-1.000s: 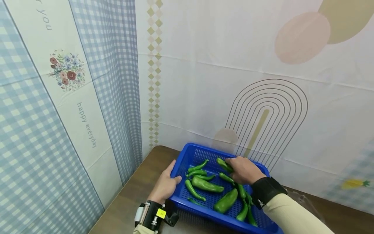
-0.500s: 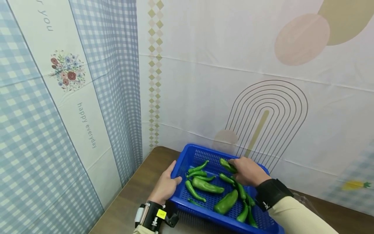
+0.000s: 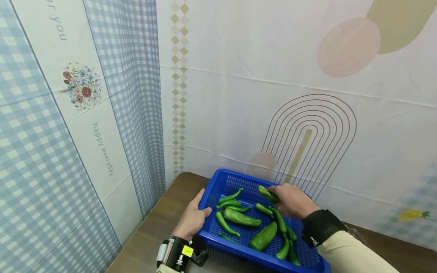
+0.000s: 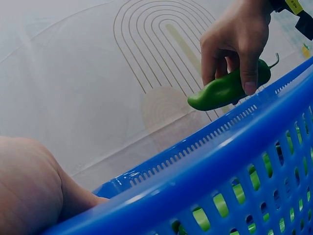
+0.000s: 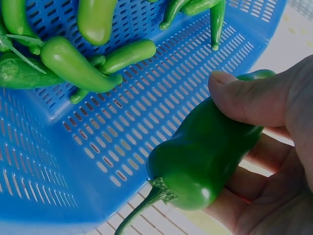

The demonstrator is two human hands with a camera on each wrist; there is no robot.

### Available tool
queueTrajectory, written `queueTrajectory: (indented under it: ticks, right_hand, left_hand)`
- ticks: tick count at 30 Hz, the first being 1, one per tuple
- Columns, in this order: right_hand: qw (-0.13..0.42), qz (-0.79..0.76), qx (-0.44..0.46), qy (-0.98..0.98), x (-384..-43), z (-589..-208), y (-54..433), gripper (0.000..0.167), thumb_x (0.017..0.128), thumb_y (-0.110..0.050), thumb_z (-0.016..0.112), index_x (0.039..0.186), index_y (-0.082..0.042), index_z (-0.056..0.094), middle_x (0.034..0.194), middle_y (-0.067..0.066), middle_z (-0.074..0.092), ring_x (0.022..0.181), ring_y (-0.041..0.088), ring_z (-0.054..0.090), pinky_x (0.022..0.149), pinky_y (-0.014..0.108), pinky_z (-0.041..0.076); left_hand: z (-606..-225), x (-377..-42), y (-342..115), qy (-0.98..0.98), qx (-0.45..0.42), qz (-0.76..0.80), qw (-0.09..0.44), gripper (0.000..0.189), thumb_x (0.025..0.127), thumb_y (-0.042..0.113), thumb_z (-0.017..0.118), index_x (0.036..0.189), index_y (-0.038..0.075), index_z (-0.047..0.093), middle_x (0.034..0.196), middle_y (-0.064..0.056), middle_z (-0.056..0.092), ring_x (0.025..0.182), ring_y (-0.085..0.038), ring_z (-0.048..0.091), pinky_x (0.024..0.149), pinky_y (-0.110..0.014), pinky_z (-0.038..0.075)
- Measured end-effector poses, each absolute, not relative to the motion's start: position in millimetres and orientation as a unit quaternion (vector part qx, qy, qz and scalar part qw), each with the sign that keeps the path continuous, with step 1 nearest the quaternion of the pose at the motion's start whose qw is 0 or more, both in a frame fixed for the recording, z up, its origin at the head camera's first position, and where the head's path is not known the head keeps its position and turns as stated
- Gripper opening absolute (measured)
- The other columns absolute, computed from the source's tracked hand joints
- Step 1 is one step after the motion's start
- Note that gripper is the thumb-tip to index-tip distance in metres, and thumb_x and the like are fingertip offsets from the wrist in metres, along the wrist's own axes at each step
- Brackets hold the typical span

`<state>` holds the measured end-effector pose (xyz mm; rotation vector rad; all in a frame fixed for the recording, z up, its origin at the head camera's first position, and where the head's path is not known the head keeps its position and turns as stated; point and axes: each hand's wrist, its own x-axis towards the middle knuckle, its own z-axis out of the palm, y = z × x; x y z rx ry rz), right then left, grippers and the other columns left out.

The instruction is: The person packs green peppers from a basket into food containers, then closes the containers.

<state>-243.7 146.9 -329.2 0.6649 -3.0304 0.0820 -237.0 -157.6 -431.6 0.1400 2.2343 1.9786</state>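
My right hand (image 3: 294, 201) holds a plump green pepper (image 5: 205, 147) between thumb and fingers, above the far right part of a blue plastic basket (image 3: 246, 252). In the right wrist view the pepper's stem (image 5: 142, 210) points toward the bottom. The left wrist view shows this pepper (image 4: 215, 95) lifted over the far rim. My left hand (image 3: 189, 219) grips the basket's left edge, thumb over the rim and the other fingers outside. Several green peppers lie in the basket, some slender and curved, others thick like the large pepper (image 3: 263, 236) near the front.
A brown wooden table (image 3: 143, 242) carries the basket, which stands close to a white patterned curtain (image 3: 222, 94). To the left hangs a blue checked curtain (image 3: 136, 94). Something clear and plastic-like (image 3: 356, 233) lies partly hidden behind the right wrist.
My right hand has shifted slightly to the right with the pepper in its grip. The left hand keeps its hold on the basket edge, and the other peppers lie as before.
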Motion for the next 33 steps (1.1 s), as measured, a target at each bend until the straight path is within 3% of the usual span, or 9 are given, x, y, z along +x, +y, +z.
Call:
queueTrajectory:
  ticks: [11, 25, 33]
  right_hand:
    - [0.035, 0.012, 0.219, -0.975, -237, -319, 147, 0.023, 0.084, 0.004, 0.071, 0.092, -0.017, 0.065, 0.069, -0.006, 0.051, 0.059, 0.009, 0.044, 0.057, 0.027, 0.036]
    - [0.044, -0.002, 0.220, -0.975, -232, -302, 157, 0.021, 0.085, 0.003, 0.071, 0.093, -0.016, 0.066, 0.070, -0.005, 0.051, 0.060, 0.009, 0.044, 0.056, 0.026, 0.036]
    - [0.050, 0.004, 0.238, -0.970, -232, -301, 162, 0.022, 0.083, 0.004, 0.072, 0.094, -0.015, 0.069, 0.072, -0.007, 0.054, 0.063, 0.007, 0.046, 0.058, 0.025, 0.039]
  left_hand:
    - [-429, -235, -162, 0.750, 0.048, 0.656, 0.075, 0.073, 0.102, 0.007, 0.055, 0.167, 0.013, 0.022, 0.166, -0.029, 0.032, 0.136, -0.043, 0.051, 0.110, -0.062, 0.043]
    - [-432, -239, -157, 0.749, 0.050, 0.655, 0.080, 0.072, 0.103, 0.006, 0.053, 0.168, 0.013, 0.020, 0.169, -0.027, 0.028, 0.149, -0.049, 0.038, 0.118, -0.069, 0.034]
    - [-433, -236, -160, 0.760, 0.044, 0.643, 0.081, 0.072, 0.104, 0.007, 0.053, 0.168, 0.013, 0.019, 0.169, -0.028, 0.027, 0.145, -0.047, 0.043, 0.114, -0.066, 0.039]
